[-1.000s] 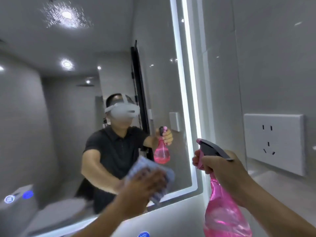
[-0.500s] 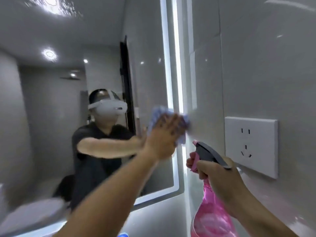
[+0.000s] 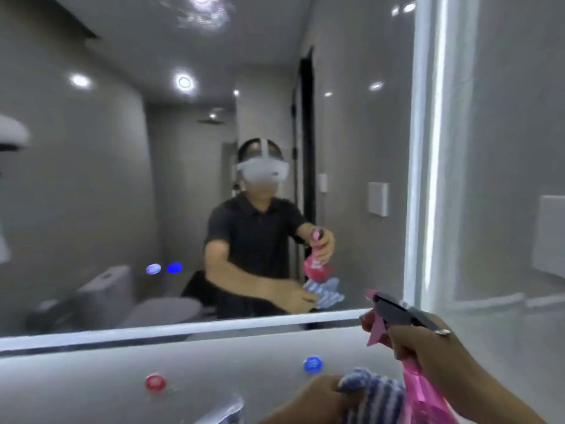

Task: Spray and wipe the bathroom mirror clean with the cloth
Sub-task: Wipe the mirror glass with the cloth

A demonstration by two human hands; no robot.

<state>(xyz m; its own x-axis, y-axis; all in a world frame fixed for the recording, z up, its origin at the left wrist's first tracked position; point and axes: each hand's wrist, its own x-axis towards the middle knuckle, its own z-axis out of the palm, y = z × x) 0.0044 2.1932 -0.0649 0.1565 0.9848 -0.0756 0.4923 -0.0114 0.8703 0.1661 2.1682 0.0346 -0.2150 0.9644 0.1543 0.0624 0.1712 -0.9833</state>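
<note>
The wall mirror (image 3: pixel 351 148) fills most of the view, lit strips running along its bottom and right edges. My right hand (image 3: pixel 428 347) grips a pink spray bottle (image 3: pixel 425 390) with a dark trigger head, its nozzle pointing left just below the mirror's lower right corner. My left hand (image 3: pixel 315 399) holds a blue-and-white striped cloth (image 3: pixel 376 396) low down, off the glass, right next to the bottle. A person's reflection with the bottle and cloth shows in the glass.
Below the mirror, a red (image 3: pixel 156 383) and a blue (image 3: pixel 312 365) round marker sit on the wall above a chrome tap (image 3: pixel 223 413). A white socket plate (image 3: pixel 550 237) is on the tiled wall to the right. A toilet appears in reflection.
My left hand with the cloth has dropped from the mirror's right edge down below the mirror. The view has swung left and down. The right hand still holds the bottle.
</note>
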